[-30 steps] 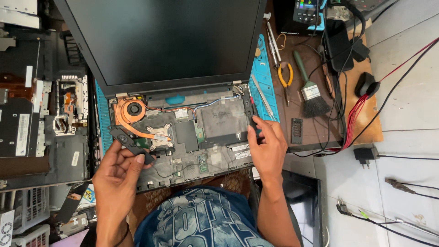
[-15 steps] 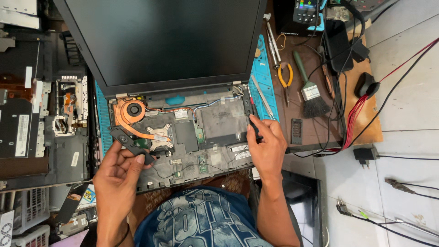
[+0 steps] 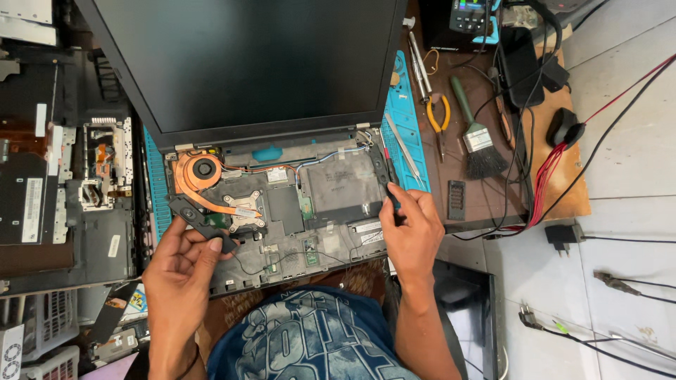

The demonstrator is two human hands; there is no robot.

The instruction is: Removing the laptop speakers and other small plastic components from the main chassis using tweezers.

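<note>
From the head camera, looking straight down: my left hand [image 3: 184,271] is grasping a long black speaker bar [image 3: 202,224], thumb and fingers pinched on its lower end, which sits over the left part of the opened laptop base [image 3: 282,218], just below the copper heat pipe and round fan [image 3: 201,171]. A thin black wire runs from that bar across the board towards the middle. My right hand [image 3: 412,229] is closed on a narrow black strip [image 3: 389,184] at the right edge of the base, fingers curled round its lower end, the strip running up along the chassis side. The laptop's dark screen [image 3: 246,63] stands open above, and the whole machine lies on a blue mat [image 3: 407,119] on the surface. To the right of the mat lie long tweezers [image 3: 405,146], yellow-handled pliers [image 3: 438,116] and a green-handled brush [image 3: 475,134]. Further right are a black mouse [image 3: 563,127] and red wires [image 3: 546,183]. On my left sits another stripped laptop chassis [image 3: 70,183]. My blue patterned shirt [image 3: 310,338] fills the bottom.
</note>
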